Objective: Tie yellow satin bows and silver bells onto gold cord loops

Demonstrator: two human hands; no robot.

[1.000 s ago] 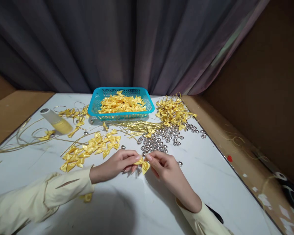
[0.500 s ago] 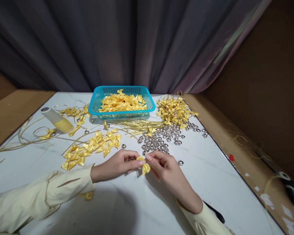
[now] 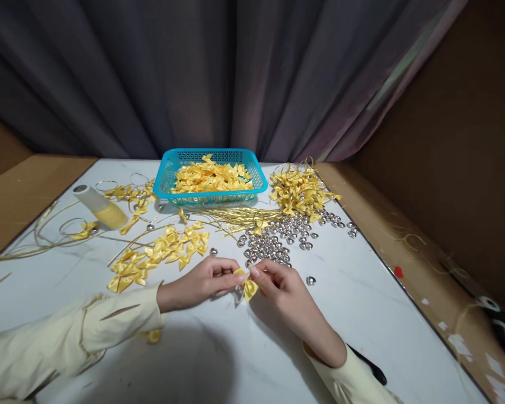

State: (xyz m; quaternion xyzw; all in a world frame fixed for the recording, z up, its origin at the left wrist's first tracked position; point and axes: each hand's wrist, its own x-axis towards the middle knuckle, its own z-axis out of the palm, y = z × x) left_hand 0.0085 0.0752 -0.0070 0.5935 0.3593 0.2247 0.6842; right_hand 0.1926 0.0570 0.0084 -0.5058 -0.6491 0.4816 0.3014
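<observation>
My left hand (image 3: 202, 280) and my right hand (image 3: 281, 287) meet at the middle of the white table (image 3: 362, 314). Both pinch one small yellow satin bow (image 3: 247, 285) between fingertips, the left at its left wing, the right at its centre. The bow hangs just above the tabletop. A pile of silver bells (image 3: 278, 238) lies just beyond my right hand. A scatter of loose yellow bows (image 3: 164, 252) lies beyond my left hand.
A blue basket (image 3: 168, 175) full of yellow bows stands at the back. Right of it sits a heap of bows with gold loops (image 3: 301, 191). Gold cords (image 3: 231, 216) lie in front of the basket. A yellow thread spool (image 3: 99, 206) lies at the left. A dark curtain hangs behind.
The bow has been turned and folded slightly between my fingers. My hands stay in nearly the same place.
</observation>
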